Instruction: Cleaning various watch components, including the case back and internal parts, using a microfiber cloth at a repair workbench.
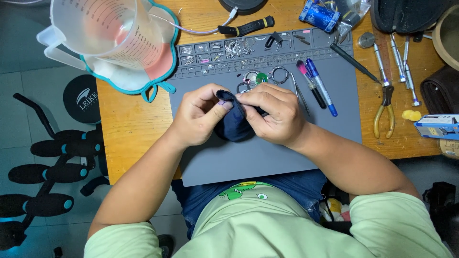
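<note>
A small dark navy pouch of soft cloth sits at the centre of the frame, held just above a grey work mat. The left hand grips its left side, thumb pressed on the upper edge; the right hand pinches the same upper edge from the right, fingers curled over the cloth. Just above the hands, on the mat, lie key rings with a green tag, and to the right a purple pen and a blue pen side by side. The mat's upper strip has small compartments holding screws. Yellow-handled pliers lie on the wooden table at the right. At the far right edge is a blue and white box; at the top, right of centre, a shiny blue packet. In the upper left stands a clear measuring jug on a teal-edged pad. A round black label with white print shows at the left, below the table edge.
</note>
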